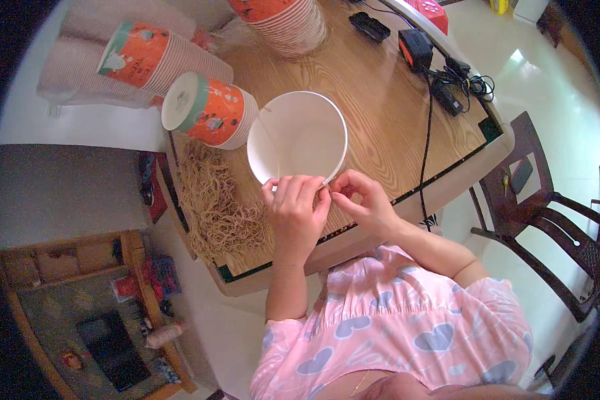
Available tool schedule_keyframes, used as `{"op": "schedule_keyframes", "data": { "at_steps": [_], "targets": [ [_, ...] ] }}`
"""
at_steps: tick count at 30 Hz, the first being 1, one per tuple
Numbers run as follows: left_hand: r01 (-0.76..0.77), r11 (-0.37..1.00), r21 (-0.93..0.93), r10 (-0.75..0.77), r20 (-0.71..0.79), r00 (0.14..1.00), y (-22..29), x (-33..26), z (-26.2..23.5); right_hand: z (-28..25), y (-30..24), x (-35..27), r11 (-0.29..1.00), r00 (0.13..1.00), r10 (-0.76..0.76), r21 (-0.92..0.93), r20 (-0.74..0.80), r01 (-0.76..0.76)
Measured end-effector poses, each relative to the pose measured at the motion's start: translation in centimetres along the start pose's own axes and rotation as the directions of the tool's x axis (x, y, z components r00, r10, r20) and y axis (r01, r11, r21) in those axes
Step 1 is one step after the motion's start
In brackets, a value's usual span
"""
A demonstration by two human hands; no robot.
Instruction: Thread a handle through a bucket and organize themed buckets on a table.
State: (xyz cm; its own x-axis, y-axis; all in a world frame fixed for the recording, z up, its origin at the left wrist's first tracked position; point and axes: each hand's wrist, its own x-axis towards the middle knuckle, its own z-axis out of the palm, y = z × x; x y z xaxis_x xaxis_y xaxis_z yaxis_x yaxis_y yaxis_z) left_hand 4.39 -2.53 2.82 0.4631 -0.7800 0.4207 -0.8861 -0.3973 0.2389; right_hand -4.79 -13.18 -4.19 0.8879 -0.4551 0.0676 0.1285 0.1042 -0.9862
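Head view: both hands at white cup rim.
Left hand point(295, 203) and right hand point(363, 199) pinch the cup point(297, 137) rim (tilted, mouth up) on tabletop point(380, 120); rubber bands point(213, 200) heaped left.

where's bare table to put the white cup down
Free: the wood right of the white cup, up to the black cables, and the strip between it and the far cup stack. Crowded: the left side, with the lying orange cups and the rubber band heap. Both hands hold the cup's near rim.
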Motion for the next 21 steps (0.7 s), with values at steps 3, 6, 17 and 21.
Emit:
{"op": "schedule_keyframes", "data": {
  "at_steps": [3,6,17,21],
  "targets": [
    [-0.001,0.997,0.071,0.001,0.002,1.0,-0.1,0.3,-0.2,-0.3,-0.9,0.2,0.999,1.0,-0.015,-0.031,0.026,0.016],
    [-0.029,0.996,0.08,0.028,0.01,1.0,-0.4,0.4,-0.4,-0.7,-1.3,0.2,0.99,0.998,-0.036,-0.135,0.049,0.043],
    [-0.046,0.998,-0.033,0.048,0.07,0.996,-0.7,0.6,-1.1,-0.4,0.0,0.3,0.996,0.996,0.073,0.044,0.058,-0.075],
    [-0.036,0.999,-0.029,0.039,0.075,0.996,-0.8,0.5,-0.9,-0.3,-0.5,0.1,0.998,0.994,0.067,-0.016,0.086,-0.066]
  ]
}}
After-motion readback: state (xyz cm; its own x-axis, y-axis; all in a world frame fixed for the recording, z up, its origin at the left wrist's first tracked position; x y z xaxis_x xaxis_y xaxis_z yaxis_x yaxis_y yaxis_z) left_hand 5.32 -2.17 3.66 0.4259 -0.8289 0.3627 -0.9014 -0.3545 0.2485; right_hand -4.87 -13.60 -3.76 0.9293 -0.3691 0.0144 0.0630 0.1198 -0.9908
